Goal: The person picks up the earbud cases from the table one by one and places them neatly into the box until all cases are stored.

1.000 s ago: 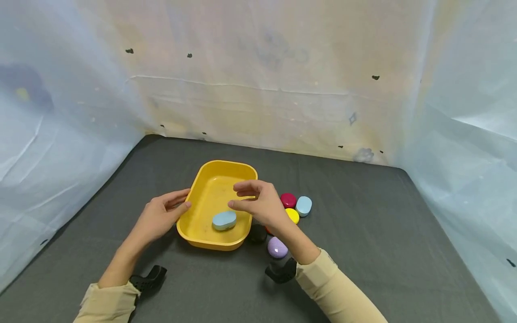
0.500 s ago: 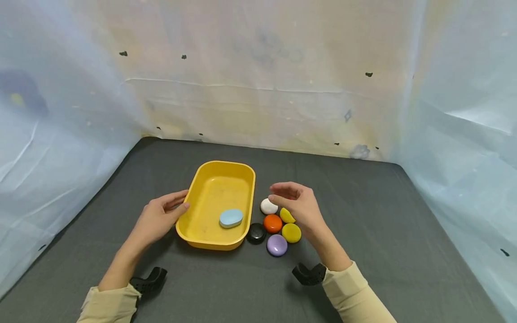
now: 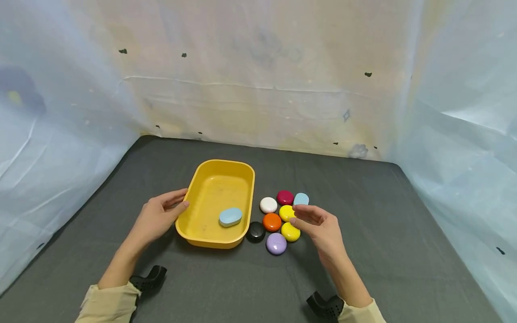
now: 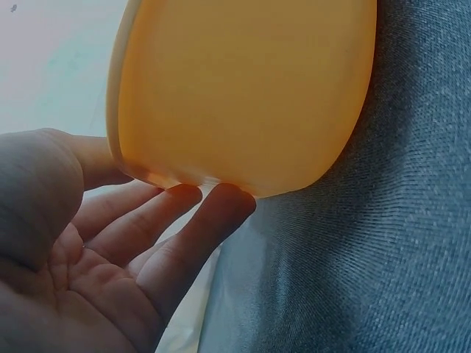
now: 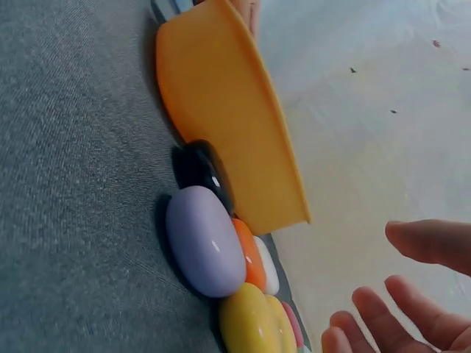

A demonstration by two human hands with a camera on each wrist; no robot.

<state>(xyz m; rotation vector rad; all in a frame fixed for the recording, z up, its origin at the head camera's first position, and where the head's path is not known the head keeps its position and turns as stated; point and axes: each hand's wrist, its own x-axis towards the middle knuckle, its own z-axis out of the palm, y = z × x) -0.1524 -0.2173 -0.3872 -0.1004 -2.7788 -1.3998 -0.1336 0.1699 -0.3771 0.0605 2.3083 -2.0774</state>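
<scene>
My left hand [image 3: 159,217] holds the left side of a yellow plastic tray [image 3: 218,243], thumb at the rim and fingertips against the outer wall [image 4: 243,95]. A light blue oval piece [image 3: 230,217] lies inside, near its front right corner. My right hand [image 3: 323,224] hovers with loosely bent fingers and nothing between them, at the right edge of a cluster of glossy, rounded, pebble-like pieces. Nearest its fingertips are two yellow pieces [image 3: 290,232] and a second light blue piece [image 3: 301,199], partly covered by the hand. In the right wrist view, thumb and fingers [image 5: 412,301] stand apart.
Right of the tray lie white [image 3: 268,205], dark red [image 3: 285,197], orange [image 3: 272,222], black [image 3: 256,232] and purple [image 3: 276,243] pieces, close together. The black one sits against the tray's side. Dark grey cloth [image 3: 363,233] covers the table, with pale sheets [image 3: 258,89] hanging around it.
My right hand has moved from over the tray rightward and toward me, uncovering most of the pieces. The blue piece in the tray has shifted slightly right. My left hand stays at the rim.
</scene>
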